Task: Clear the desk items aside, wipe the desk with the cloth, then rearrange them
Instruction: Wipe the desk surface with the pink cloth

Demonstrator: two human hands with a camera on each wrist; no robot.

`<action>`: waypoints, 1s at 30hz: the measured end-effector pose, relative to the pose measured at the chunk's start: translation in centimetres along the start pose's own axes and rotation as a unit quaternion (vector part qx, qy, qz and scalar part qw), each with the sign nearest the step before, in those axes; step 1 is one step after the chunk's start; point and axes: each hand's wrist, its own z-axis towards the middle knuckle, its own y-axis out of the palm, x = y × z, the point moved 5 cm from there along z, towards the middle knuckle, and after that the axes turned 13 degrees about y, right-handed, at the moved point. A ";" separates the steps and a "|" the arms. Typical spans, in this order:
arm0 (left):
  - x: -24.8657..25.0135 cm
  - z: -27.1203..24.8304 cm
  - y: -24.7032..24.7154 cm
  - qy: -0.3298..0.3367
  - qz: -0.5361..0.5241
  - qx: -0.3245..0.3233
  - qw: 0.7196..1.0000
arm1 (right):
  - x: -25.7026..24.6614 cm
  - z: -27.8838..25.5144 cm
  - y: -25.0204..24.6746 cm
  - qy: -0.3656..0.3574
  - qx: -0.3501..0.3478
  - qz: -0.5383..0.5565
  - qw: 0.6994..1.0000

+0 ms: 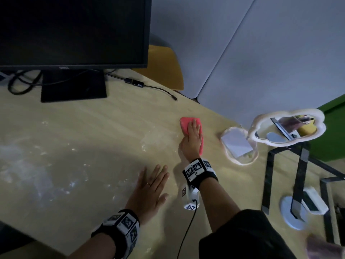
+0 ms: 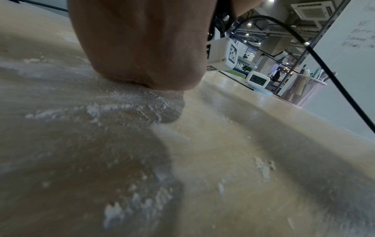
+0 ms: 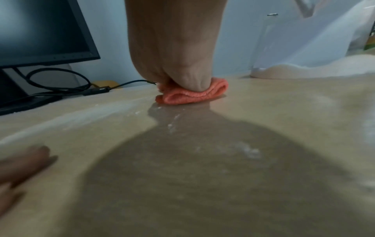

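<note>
My right hand (image 1: 193,136) lies flat with fingers straight on the folded pink cloth (image 1: 183,126), pressing it to the pale wood-grain counter (image 1: 93,128) right of centre, near the cloud-shaped mirrors. The cloth is soft and ribbed; the right wrist view shows its rolled folds squashed under the heel of my palm, which the head view does not. My left hand (image 1: 150,186) rests palm down on the counter with fingers spread and straight, holding nothing. White powdery smears (image 1: 43,182) streak the counter to the left; the left wrist view shows them as gritty clumps around my palm. A dark monitor (image 1: 72,30) stands at the back on a flat black base, with a looped black cable (image 1: 153,87) trailing from it. On the right, 1 small wavy-edged mirror (image 1: 238,144) lies flat and 1 larger mirror (image 1: 287,129) tilts on a black stand; their rims are creamy and scalloped. The left wrist view alone shows a small white clock (image 2: 258,80) and a mesh pen pot (image 2: 304,89) at the far edge. My fingertips are hidden in both wrist views.
</note>
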 end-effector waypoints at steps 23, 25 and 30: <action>0.0 -0.2 0.1 -0.018 -0.028 -0.060 0.998 | 1.9 3.0 -2.1 0.065 0.058 0.056 0.995; 0.1 -0.1 0.0 -0.017 -0.030 -0.056 0.998 | 0.4 3.3 -1.1 0.042 0.027 0.039 0.998; 0.1 -0.1 -0.2 -0.012 -0.027 -0.070 0.997 | -3.3 2.0 2.1 -0.065 -0.036 -0.023 0.997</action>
